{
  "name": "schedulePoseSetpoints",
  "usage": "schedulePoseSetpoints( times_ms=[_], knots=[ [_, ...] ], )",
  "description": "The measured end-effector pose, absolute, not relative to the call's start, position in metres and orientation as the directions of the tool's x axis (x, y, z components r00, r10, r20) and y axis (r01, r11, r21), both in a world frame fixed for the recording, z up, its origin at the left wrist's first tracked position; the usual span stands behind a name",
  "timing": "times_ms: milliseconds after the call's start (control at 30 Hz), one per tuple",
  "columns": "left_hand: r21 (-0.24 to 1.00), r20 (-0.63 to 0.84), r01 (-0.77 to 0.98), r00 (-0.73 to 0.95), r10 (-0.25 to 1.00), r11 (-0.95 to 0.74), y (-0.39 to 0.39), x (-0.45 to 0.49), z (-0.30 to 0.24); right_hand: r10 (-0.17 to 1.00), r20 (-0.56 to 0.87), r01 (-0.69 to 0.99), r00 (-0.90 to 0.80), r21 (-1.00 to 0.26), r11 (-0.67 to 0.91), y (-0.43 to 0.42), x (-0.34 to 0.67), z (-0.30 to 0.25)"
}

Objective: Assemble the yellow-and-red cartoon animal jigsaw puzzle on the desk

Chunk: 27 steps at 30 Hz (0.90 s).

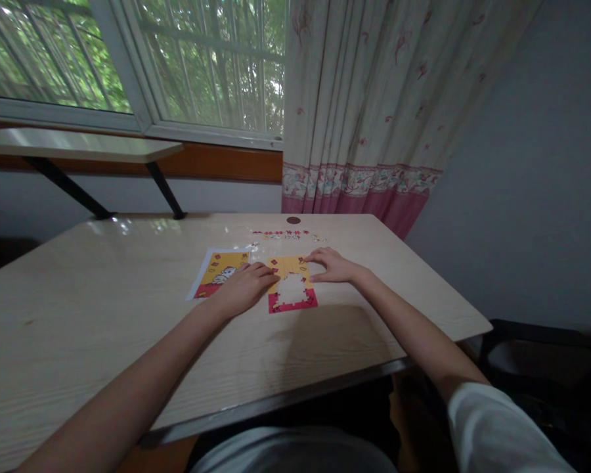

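Note:
A partly assembled jigsaw puzzle (292, 306) lies flat on the desk, yellow above and red below, with an irregular gap in its middle showing the wood. My left hand (249, 286) rests at its left edge, fingers stretched out and touching the border. At the right edge is my right hand (331, 264), thumb and fingers apart, fingertips on the upper right border. Partly behind my left hand lies a printed picture sheet (217, 269) in yellow and red with a white cartoon animal. Loose puzzle pieces (280, 234) lie in rows beyond the puzzle.
The pale wooden desk (103, 315) carries a raised shelf (79, 144) on black brackets at the back left. A round brown cable-hole cover (293, 221) sits near the back edge. Behind are a barred window and a patterned curtain (354, 118). A dark chair (536, 348) stands at the right.

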<state>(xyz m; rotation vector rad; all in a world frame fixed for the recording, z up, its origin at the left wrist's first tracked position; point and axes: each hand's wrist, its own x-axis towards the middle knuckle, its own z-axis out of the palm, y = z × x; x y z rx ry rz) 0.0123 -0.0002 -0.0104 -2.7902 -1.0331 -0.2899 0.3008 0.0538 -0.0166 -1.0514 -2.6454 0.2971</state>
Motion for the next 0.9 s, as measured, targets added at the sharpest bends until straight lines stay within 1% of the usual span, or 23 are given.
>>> schedulePoseSetpoints(
  times_ms=[300,367,433,500,600,700,767,900],
  knots=[
    [-0.141,0.215,0.674,0.736,0.642,-0.725,-0.008,0.022,-0.004,0.686,0.164,0.632,-0.709,-0.286,0.721,0.053,0.300,-0.014],
    [-0.144,0.215,0.675,0.736,0.642,-0.724,-0.008,0.022,-0.004,0.677,0.157,0.624,-0.719,-0.282,0.729,0.053,0.300,-0.014],
    [-0.131,0.212,0.675,0.734,0.645,-0.726,-0.008,0.022,-0.004,0.699,0.164,0.651,-0.696,-0.267,0.711,0.055,0.301,-0.013],
    [-0.115,0.210,0.681,0.728,0.652,-0.723,-0.008,0.021,-0.005,0.774,0.187,0.738,-0.605,-0.235,0.633,0.059,0.303,-0.013],
    [-0.103,0.215,0.690,0.718,0.662,-0.716,-0.007,0.020,-0.007,0.893,0.207,0.882,-0.399,-0.181,0.435,0.067,0.307,-0.014],
    [-0.086,0.226,0.683,0.722,0.654,-0.725,-0.006,0.019,-0.008,0.947,0.187,0.946,-0.259,-0.151,0.289,0.076,0.308,-0.018],
    [-0.068,0.233,0.678,0.724,0.650,-0.732,-0.006,0.019,-0.009,0.959,0.182,0.959,-0.216,-0.144,0.243,0.080,0.307,-0.021],
    [-0.038,0.238,0.683,0.715,0.657,-0.730,-0.005,0.019,-0.010,0.963,0.189,0.963,-0.193,-0.150,0.223,0.083,0.304,-0.026]
  ],
)
